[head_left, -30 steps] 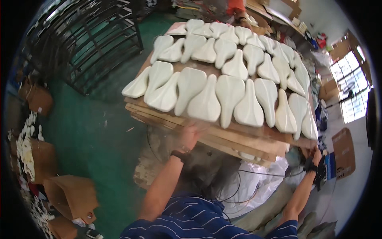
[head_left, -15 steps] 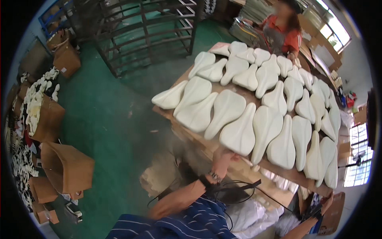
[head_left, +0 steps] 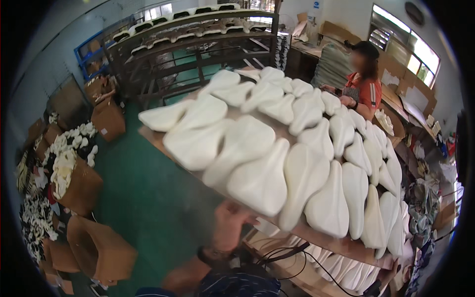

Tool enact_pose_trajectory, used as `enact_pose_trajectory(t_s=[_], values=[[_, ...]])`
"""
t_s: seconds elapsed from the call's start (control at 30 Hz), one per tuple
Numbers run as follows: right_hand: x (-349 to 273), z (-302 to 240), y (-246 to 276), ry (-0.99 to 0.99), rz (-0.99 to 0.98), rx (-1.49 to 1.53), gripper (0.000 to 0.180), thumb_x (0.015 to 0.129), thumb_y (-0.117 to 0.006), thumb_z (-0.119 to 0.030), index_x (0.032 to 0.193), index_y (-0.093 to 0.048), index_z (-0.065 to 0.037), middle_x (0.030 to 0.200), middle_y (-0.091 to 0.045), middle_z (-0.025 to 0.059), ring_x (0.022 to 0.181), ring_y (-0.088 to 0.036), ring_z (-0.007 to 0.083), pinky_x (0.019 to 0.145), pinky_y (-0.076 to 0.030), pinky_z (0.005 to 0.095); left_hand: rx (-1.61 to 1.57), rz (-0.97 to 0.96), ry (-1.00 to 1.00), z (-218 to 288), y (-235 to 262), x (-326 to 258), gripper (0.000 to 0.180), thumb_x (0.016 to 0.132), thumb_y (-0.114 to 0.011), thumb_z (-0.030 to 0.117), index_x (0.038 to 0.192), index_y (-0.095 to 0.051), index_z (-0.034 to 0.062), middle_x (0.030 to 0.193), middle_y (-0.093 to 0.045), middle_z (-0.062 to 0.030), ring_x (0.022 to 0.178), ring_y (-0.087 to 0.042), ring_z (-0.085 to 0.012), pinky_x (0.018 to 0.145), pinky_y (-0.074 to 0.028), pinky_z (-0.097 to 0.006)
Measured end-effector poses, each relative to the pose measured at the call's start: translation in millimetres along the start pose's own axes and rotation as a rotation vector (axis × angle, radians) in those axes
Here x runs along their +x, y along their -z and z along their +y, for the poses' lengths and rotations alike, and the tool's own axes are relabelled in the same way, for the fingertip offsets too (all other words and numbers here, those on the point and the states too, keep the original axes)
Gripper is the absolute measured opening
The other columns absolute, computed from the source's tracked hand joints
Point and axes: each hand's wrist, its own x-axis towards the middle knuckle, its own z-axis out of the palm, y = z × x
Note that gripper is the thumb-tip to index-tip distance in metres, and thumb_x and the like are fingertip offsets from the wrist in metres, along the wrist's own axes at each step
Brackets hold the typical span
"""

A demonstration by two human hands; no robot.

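A large wooden board [head_left: 341,246] fills the middle, covered with rows of pale bicycle saddle pads [head_left: 260,178]. At its near edge is my left hand [head_left: 230,225], a little blurred, with fingers closed on the rim and partly hidden by it. Below the near right edge, a dark wristband [head_left: 374,288] marks my right wrist; the fingers there cannot be made out. Under this board, more pale saddle pads [head_left: 346,272] lie on a lower level.
Across the board stands a person in an orange top [head_left: 368,91]. A dark metal rack [head_left: 200,74] holds rows of saddles behind. Cardboard boxes [head_left: 114,255] and piles of pale parts line the left. Black cables [head_left: 297,251] hang near my body.
The board with its saddle pads has shifted left in view and looks larger, nearer. My left hand has moved left and down along with it. The view has tilted up, showing more rack.
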Motion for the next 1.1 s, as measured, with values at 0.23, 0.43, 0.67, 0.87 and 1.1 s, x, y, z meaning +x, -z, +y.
enact_pose_trajectory(t_s=[0.23, 0.43, 0.67, 0.87, 1.1], values=[[-88.2, 72.0, -222.4, 0.085, -0.056, 0.159, 0.036, 0.105, -0.056, -0.032, 0.128, -0.063, -0.005, 0.122, -0.069, 0.0092, 0.115, -0.065, 0.0225, 0.105, -0.048, 0.0397, 0.038, -0.005, -0.379, 75.3, 50.1, 84.6, 0.03, 0.092, -0.059, 0.004, 0.118, -0.061, -0.0094, 0.094, -0.071, -0.0138, 0.074, -0.07, -0.0211, 0.067, -0.061, -0.035], [-132.4, 107.2, -319.6, 0.106, -0.033, 0.091, 0.038, 0.106, -0.054, -0.03, 0.133, -0.06, -0.005, 0.127, -0.066, 0.007, 0.12, -0.061, 0.0194, 0.106, -0.045, 0.0371, -0.086, 0.024, -0.301, 65.9, 114.7, 184.1, 0.025, 0.095, -0.059, 0.009, 0.115, -0.064, -0.0053, 0.093, -0.071, -0.0102, 0.074, -0.069, -0.018, 0.064, -0.06, -0.036], [-200.2, 162.9, -413.8, 0.18, 0.343, -0.115, 0.042, 0.106, -0.049, -0.026, 0.143, -0.048, -0.007, 0.137, -0.056, 0.0095, 0.121, -0.057, 0.0214, 0.101, -0.047, 0.0404, -0.092, 0.018, -0.156, 63.0, 221.0, 278.9, 0.026, 0.096, -0.06, 0.011, 0.114, -0.064, -0.0072, 0.097, -0.073, -0.011, 0.074, -0.069, -0.0187, 0.065, -0.06, -0.034], [-219.1, 184.9, -523.1, 0.111, 0.453, -0.303, 0.05, 0.104, -0.049, -0.021, 0.151, -0.04, -0.008, 0.144, -0.045, 0.0153, 0.129, -0.049, 0.0292, 0.108, -0.04, 0.0463, -0.038, -0.059, -0.249, 102.7, 270.4, 318.6, 0.029, 0.091, -0.058, 0.005, 0.118, -0.066, -0.0019, 0.087, -0.07, -0.0065, 0.074, -0.069, -0.0158, 0.067, -0.06, -0.033], [-150.2, 247.5, -490.7, -0.086, 0.479, 0.002, 0.041, 0.103, -0.056, -0.027, 0.136, -0.055, -0.001, 0.119, -0.062, 0.0158, 0.111, -0.061, 0.0299, 0.092, -0.048, 0.0411, -0.02, -0.039, -0.195, 108.4, 301.5, 369.4, 0.029, 0.094, -0.059, 0.011, 0.114, -0.066, -0.0092, 0.095, -0.073, -0.0117, 0.074, -0.072, -0.0191, 0.065, -0.062, -0.034]])
